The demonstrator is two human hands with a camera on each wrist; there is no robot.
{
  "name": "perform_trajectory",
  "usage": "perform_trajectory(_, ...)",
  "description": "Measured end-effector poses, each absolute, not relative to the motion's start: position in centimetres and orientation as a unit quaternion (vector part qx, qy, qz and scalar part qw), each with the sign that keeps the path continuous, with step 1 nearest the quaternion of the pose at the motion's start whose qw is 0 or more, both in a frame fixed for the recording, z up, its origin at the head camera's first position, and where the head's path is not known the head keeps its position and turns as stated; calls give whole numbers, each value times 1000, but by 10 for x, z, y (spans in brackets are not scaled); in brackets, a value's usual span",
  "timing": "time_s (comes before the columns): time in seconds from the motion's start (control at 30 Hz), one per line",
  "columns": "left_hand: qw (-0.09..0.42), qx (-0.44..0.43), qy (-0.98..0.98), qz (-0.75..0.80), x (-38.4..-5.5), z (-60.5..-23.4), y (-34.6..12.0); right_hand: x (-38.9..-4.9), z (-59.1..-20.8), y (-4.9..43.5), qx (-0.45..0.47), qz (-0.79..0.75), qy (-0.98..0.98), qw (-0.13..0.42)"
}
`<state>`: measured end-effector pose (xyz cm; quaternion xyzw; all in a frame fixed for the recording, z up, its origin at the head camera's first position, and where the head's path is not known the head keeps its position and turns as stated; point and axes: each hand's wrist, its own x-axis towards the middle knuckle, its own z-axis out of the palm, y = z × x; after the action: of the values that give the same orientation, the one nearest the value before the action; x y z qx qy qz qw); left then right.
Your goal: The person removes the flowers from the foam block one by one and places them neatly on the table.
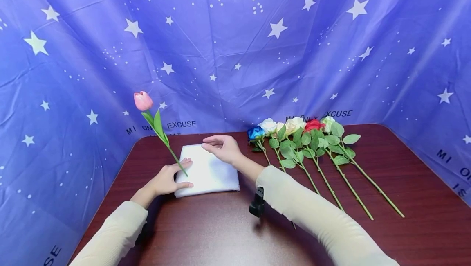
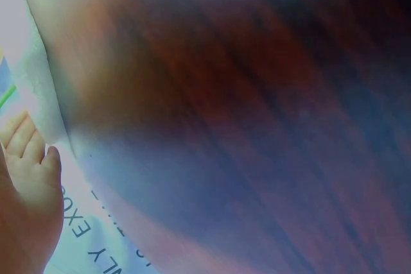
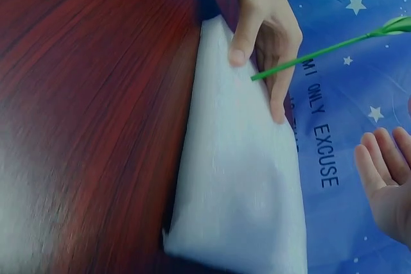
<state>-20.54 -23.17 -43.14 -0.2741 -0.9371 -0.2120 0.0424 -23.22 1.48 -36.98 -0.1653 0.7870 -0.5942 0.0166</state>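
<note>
A pink artificial tulip [image 1: 143,101] leans to the left, its green stem [image 3: 308,59] meeting the top of a white foam block [image 1: 211,174] near the block's left side. My left hand [image 1: 166,179] rests at that left side, thumb and fingers spread on the foam around the foot of the stem. In the right wrist view the left thumb [image 3: 241,49] lies on the block's surface. Over the far edge of the block is my right hand [image 1: 224,148], fingers loosely bent, with nothing in it. The left wrist view catches only part of a hand [image 2: 32,184] at its edge.
To the right, several artificial roses lie side by side, among them a blue rose [image 1: 255,134] and a red rose [image 1: 314,125], stems toward me. The dark wooden table [image 1: 206,225] meets a blue star-printed curtain [image 1: 220,53] at the back.
</note>
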Motion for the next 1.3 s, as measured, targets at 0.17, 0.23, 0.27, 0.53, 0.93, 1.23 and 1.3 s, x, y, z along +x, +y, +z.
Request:
perform_trajectory(0.17,52,-280,-935,-210,-207,-431,-234,-233,-367,0,-178,-603,777,26)
perform_trajectory(0.23,53,-283,-935,-206,-207,-431,-234,-234,-367,-6,-178,-606,775,28)
perform_trajectory(0.27,53,-283,-935,-207,-207,-431,-235,-234,-366,-8,-178,-607,774,28)
perform_trajectory(0.53,53,-286,-934,-208,-209,-430,-235,-236,-367,-27,-173,-617,767,38)
perform_trajectory(0.93,61,-285,-931,-221,-208,-435,-232,-225,-370,-50,-248,-605,754,63)
perform_trajectory(1.23,104,-313,-916,-228,-209,-438,-232,-223,-370,-62,-298,-607,729,103)
perform_trajectory(1.3,123,-325,-910,-226,-209,-439,-233,-221,-370,-63,-304,-603,731,102)
